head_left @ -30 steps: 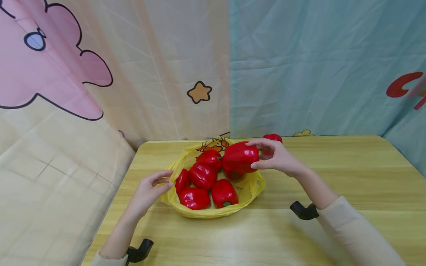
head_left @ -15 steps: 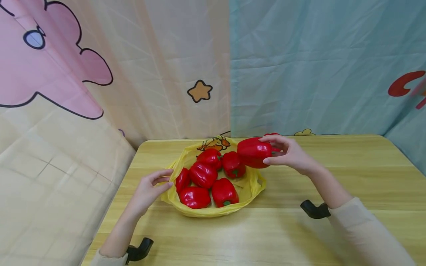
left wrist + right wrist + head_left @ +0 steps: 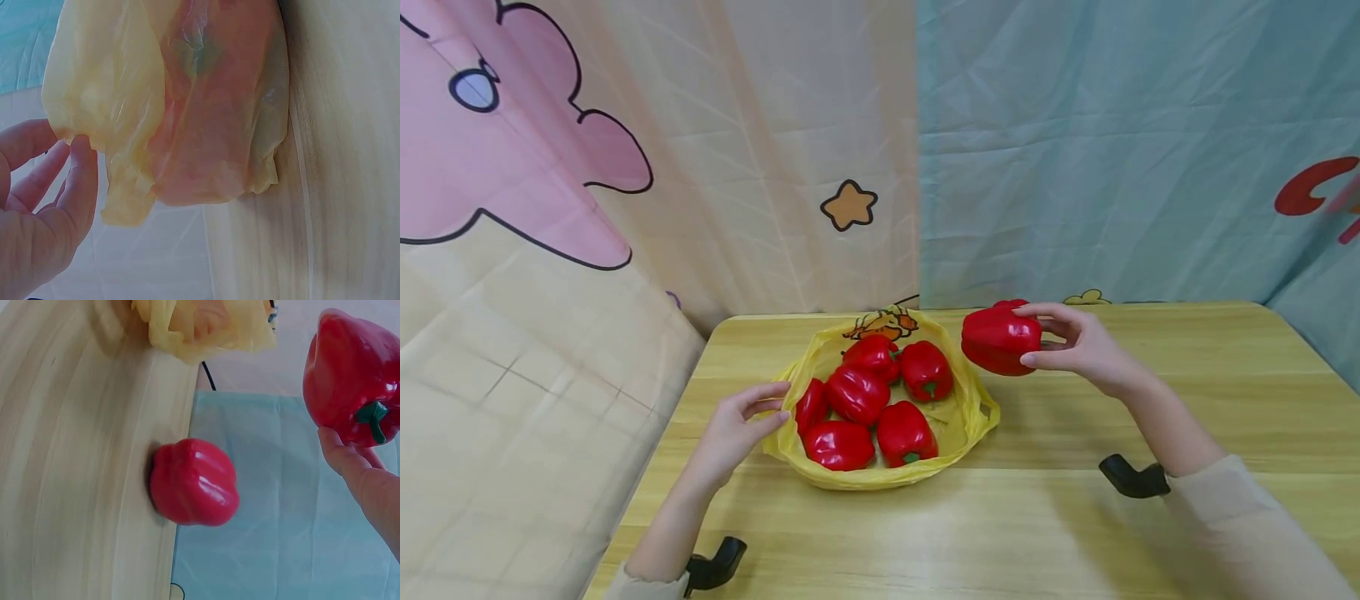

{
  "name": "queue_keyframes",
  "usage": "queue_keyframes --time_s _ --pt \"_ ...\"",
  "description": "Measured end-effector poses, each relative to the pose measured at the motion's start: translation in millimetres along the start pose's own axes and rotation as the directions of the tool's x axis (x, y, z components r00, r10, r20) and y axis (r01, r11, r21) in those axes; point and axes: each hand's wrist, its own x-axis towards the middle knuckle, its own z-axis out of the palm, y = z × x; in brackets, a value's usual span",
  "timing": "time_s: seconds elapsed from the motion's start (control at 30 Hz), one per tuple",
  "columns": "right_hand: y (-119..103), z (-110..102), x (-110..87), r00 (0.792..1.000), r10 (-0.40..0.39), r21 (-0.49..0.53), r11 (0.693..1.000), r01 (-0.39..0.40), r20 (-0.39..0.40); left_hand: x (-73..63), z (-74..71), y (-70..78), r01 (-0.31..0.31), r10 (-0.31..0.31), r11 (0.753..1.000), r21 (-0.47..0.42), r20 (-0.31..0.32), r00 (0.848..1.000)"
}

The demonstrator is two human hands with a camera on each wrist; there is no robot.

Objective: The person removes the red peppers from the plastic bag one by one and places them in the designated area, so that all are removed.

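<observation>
My right hand [image 3: 1086, 350] grips a glossy red bell pepper [image 3: 1000, 340] in the air, just right of an opened yellow plastic bag [image 3: 827, 477]. The held pepper's green stem shows in the right wrist view, pointing toward the palm. My left hand [image 3: 733, 429] pinches the bag's left rim between thumb and fingers, also seen in the left wrist view. Several red bell peppers, one of them the pepper [image 3: 907, 435] near the front rim, lie in the bag. Behind the held pepper, mostly hidden in the head view, another bell pepper [image 3: 194, 482] sits on the table.
The light wooden table [image 3: 925, 542] carries the bag toward its back edge. A patterned curtain [image 3: 1075, 150] hangs right behind the table, and pale cloth [image 3: 512, 417] hangs along the left side. Black camera mounts [image 3: 1133, 477] stick out from both wrists.
My right hand has moved the held bell pepper from over the bag out to the right, past its rim. A pepper below it in the bag is uncovered. My left hand stays at the rim.
</observation>
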Motion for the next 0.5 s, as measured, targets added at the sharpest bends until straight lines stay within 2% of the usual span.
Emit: queue_keyframes --time_s 0.5 --pt "2.1 -15.8 -13.2 0.999 -0.011 -0.015 1.000 0.010 -0.040 -0.3 0.0 -1.3 -0.018 0.018 0.999 -0.036 -0.003 1.000"
